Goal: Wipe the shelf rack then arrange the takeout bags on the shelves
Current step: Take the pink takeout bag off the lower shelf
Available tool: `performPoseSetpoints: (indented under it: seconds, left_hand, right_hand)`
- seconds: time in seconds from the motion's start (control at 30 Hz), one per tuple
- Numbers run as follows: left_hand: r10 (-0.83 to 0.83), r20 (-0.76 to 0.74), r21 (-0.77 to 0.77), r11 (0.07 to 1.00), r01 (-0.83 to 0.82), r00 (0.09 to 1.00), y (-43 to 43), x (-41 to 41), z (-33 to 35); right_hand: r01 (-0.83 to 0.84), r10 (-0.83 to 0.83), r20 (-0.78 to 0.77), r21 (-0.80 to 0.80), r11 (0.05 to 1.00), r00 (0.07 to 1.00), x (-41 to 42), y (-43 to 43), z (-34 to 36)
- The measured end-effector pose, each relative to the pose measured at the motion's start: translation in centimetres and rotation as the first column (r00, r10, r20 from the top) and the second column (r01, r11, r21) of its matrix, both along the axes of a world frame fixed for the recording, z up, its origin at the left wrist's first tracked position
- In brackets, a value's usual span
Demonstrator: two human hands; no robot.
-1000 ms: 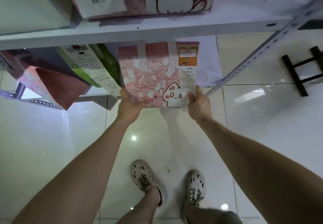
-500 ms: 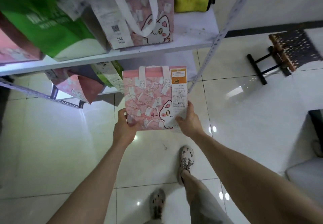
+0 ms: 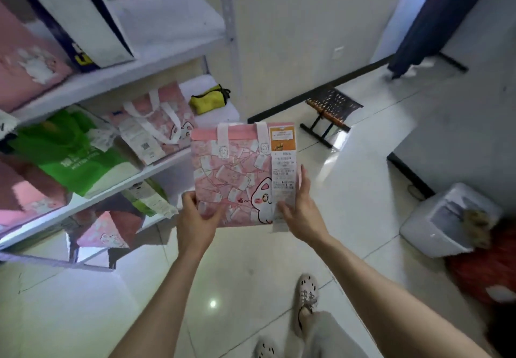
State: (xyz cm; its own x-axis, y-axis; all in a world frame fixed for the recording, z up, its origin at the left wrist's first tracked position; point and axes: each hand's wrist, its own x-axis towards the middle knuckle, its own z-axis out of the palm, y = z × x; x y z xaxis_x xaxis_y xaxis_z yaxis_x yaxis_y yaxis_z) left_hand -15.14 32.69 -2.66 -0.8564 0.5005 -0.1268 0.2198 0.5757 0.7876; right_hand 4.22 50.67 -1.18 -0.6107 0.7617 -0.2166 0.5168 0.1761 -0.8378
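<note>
Holding the pink cat bag (image 3: 237, 179) up in the air in front of me, off the shelves and just right of the shelf rack (image 3: 167, 58). My left grip (image 3: 195, 218) pinches its bottom left corner, thumb on the front. My right grip (image 3: 303, 212) clamps the bottom right edge, thumb on the long receipt (image 3: 283, 173) stuck down that side. The rack's middle shelf has a green bag (image 3: 69, 156), another pink bag (image 3: 156, 131) and a yellow cloth (image 3: 208, 102) at the far end. A white-and-navy bag (image 3: 83, 22) sits on the shelf above, kinda blurry.
</note>
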Motion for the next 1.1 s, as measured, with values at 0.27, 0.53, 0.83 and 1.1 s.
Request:
performPoseSetpoints:
  seconds: [0.27,0.53,0.83,1.1]
  left_hand:
    - [-0.383,-0.085,0.103,0.915,0.390,0.920,17.5,6.7,6.9]
    - [-0.593,-0.088,0.258,0.763,0.593,0.801,37.0,16.6,11.4]
    - [-0.751,-0.148,0.310,0.583,0.751,0.644,55.5,25.0,16.9]
    - [-0.787,-0.302,0.392,0.413,0.822,0.538,76.5,27.5,20.4]
  right_hand:
    - [0.337,-0.330,-0.078,0.106,0.935,0.941,12.9,11.6,6.7]
    - [0.545,-0.530,-0.130,0.232,0.806,0.838,26.5,25.0,11.1]
    - [0.691,-0.664,-0.198,0.277,0.668,0.721,35.5,37.1,16.4]
    - [0.786,-0.705,-0.360,0.386,0.484,0.611,37.0,51.6,20.7]
